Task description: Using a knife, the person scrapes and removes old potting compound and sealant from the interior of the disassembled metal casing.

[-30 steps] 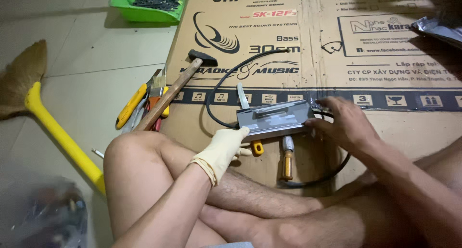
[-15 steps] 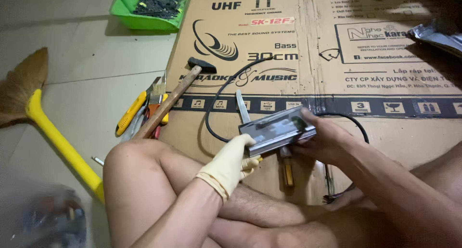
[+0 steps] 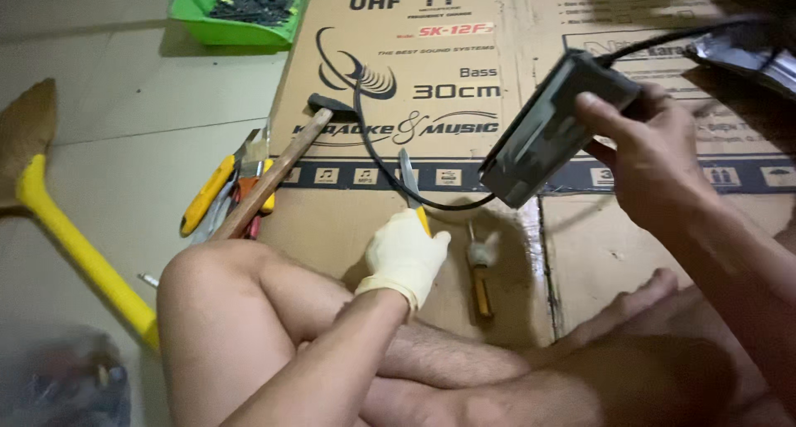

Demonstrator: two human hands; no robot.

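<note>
- Yellow marks the left edge: a broom (image 3: 62,228) with a yellow handle lies on the pale tiled floor (image 3: 124,95), and a green tray (image 3: 240,12) of small dark parts sits at the top.
- Just right of the broom we see pliers (image 3: 217,191) with yellow grips and a wooden-handled hammer (image 3: 282,170), its head resting on the flattened cardboard (image 3: 356,220) that serves as our work mat.
- Our left hand (image 3: 406,253), in a pale glove, is closed around the yellow handle of a knife (image 3: 410,182) whose blade points away from us, flat over the cardboard.
- A small screwdriver (image 3: 479,278) lies on the cardboard just beside that hand.
- Our right hand (image 3: 655,157), bare, is clamped on a grey box (image 3: 551,128) held up in the air, tilted, with a black cable (image 3: 398,178) trailing from it down past the blade.
- We judge the cable could snag the knife or get nicked, since it loops right by the blade.
- The box could slip, as it is held one-handed at an angle above our bare legs.
- The room is dim; another dark object at the far right is too cut off to name.
</note>
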